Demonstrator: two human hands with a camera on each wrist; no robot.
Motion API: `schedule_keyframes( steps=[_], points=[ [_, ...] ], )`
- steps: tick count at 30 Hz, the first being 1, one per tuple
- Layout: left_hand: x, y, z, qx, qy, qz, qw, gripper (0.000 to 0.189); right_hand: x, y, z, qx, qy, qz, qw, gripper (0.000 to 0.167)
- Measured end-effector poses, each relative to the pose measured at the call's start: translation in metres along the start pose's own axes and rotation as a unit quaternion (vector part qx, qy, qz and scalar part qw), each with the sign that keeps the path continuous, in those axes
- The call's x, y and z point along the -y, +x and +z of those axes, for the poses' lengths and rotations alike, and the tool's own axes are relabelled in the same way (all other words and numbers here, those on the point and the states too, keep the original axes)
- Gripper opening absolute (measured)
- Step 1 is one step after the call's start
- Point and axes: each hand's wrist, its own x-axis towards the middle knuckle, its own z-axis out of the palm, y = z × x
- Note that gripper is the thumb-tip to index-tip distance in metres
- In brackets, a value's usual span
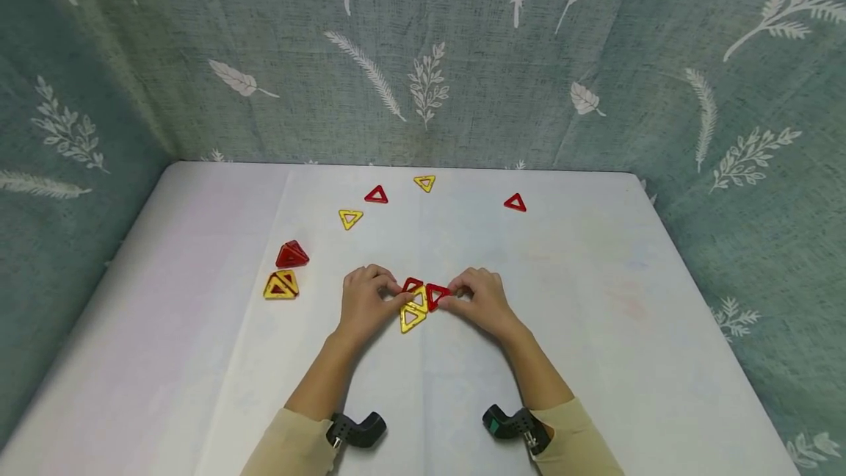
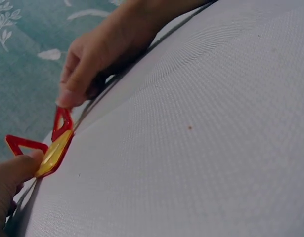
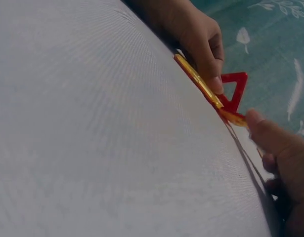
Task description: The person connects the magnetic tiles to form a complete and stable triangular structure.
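In the head view, two joined yellow triangle tiles (image 1: 412, 328) lie on the white table between the hands. Red edging shows under the yellow in the left wrist view. My left hand (image 1: 373, 303) pinches at their upper left, where a red triangle tile (image 2: 28, 141) stands tilted up from the yellow ones. Between thumb and fingers, my right hand (image 1: 481, 303) pinches another red triangle tile (image 1: 429, 298) by its outer corner. This tile's inner edge meets the right side of the yellow pair and slants upward in the left wrist view.
To the left sit a red pyramid (image 1: 291, 254) and a yellow tile piece (image 1: 269, 292) with red inside. Farther back lie two loose yellow triangles (image 1: 343, 217) and two red triangles (image 1: 376, 200). Patterned green cloth (image 1: 463, 94) rises behind the table's back edge.
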Motion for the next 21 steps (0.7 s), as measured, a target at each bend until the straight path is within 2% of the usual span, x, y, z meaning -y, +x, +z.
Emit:
schedule_keyframes(
  steps=[4,12,16,21],
  points=[
    [-0.001,0.0,0.0,0.008,0.008,0.005,0.9999,0.025,-0.002,-0.001,0.004,-0.023,0.041,-0.037,0.9982,0.02],
    [-0.001,-0.001,-0.001,0.019,0.006,0.044,0.9988,0.022,0.0,-0.002,0.013,-0.06,0.034,-0.092,0.9934,0.02],
    [0.0,-0.003,-0.001,0.018,-0.002,0.08,0.9966,0.02,0.002,-0.003,0.015,-0.063,0.033,-0.101,0.9923,0.02],
    [0.001,-0.003,-0.001,0.0,-0.012,0.144,0.9895,0.019,0.004,-0.001,0.017,-0.063,0.025,-0.12,0.9904,0.019]
  ],
)
